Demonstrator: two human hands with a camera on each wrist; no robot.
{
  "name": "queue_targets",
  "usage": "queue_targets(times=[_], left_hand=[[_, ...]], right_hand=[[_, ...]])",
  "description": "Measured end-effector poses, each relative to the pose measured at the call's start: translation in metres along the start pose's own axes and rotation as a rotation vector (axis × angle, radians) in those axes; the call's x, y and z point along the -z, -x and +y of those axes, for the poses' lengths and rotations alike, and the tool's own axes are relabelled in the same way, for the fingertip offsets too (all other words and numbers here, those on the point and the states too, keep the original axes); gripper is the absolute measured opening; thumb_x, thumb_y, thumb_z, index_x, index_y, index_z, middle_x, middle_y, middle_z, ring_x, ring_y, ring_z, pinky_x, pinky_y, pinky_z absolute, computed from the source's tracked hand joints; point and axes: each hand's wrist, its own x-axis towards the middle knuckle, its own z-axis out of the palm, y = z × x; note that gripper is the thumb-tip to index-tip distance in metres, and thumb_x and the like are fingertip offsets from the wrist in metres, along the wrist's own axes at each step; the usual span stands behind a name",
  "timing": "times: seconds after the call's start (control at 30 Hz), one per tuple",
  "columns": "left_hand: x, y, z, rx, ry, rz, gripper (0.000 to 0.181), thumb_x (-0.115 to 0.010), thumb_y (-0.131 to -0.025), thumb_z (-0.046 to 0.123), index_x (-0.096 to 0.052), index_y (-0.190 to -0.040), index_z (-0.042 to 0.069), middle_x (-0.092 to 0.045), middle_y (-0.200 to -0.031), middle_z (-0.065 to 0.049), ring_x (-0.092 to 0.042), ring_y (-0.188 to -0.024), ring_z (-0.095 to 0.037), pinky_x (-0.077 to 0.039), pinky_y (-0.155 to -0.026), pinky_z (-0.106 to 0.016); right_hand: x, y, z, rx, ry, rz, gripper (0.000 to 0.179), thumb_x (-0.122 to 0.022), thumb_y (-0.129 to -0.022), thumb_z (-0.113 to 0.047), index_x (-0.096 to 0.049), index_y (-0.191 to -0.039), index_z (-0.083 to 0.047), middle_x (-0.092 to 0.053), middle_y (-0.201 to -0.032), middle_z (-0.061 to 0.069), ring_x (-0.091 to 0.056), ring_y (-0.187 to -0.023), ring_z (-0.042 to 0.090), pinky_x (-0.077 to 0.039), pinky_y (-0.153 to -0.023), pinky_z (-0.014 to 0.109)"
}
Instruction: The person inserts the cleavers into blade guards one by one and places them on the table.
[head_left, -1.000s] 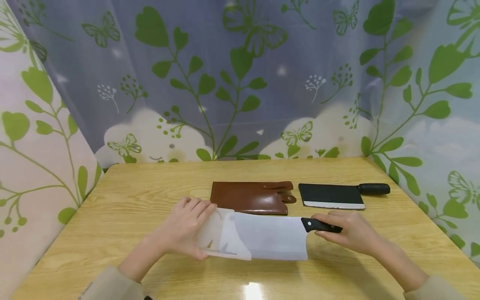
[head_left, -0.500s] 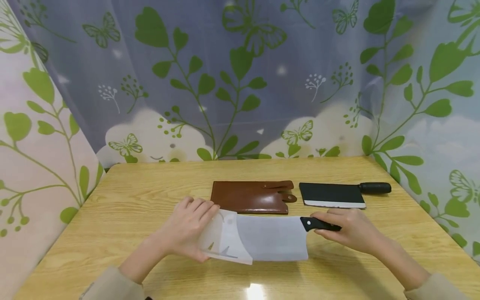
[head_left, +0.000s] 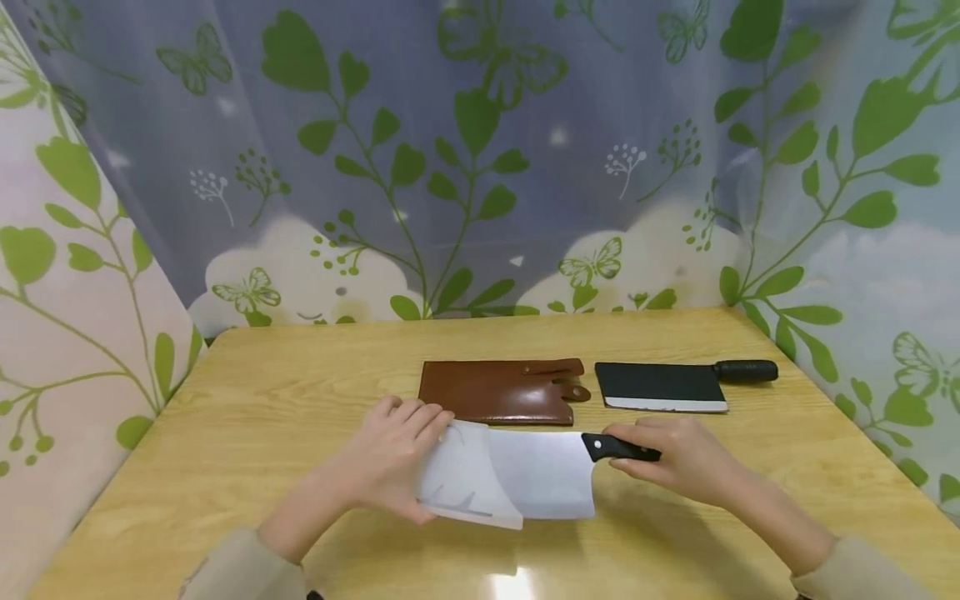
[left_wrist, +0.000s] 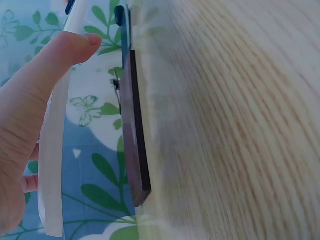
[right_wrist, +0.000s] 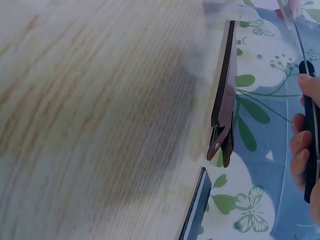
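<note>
A cleaver with a broad silvery blade (head_left: 540,473) hangs above the table's front half, its blade partly inside a whitish translucent blade cover (head_left: 468,479). My left hand (head_left: 393,458) grips the cover's closed end, thumb below and fingers over the top; the left wrist view shows the cover (left_wrist: 52,165) edge-on, with the thumb across it. My right hand (head_left: 678,458) holds the cleaver's black riveted handle (head_left: 618,447), fingers curled round it, also plain in the right wrist view. The front part of the blade is hidden within the cover.
Behind the hands, a brown leather sheath (head_left: 495,392) with snap straps lies on the wooden table (head_left: 300,375). To its right lies a second cleaver (head_left: 660,386) with a black blade and black handle. A patterned curtain (head_left: 420,167) encloses the table at back and sides.
The cover and the silvery blade have come closer together, so less of the blade shows. My left hand has shifted right and my right hand left.
</note>
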Motion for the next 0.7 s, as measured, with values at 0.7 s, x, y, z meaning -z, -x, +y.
queue_targets(times=[0.7], left_hand=[[0.002,0.0,0.002,-0.005,-0.014,-0.023,0.107,-0.068,-0.042,0.072,-0.052,-0.121,0.002,-0.056,-0.114,-0.009,-0.05,-0.097,-0.024,-0.041,-0.075,-0.041]], right_hand=[[0.005,-0.002,-0.012,-0.091,0.047,-0.055,0.03,-0.064,-0.085,-0.039,-0.07,-0.1,-0.014,-0.06,-0.072,-0.01,-0.036,-0.055,-0.007,-0.028,-0.045,0.009]])
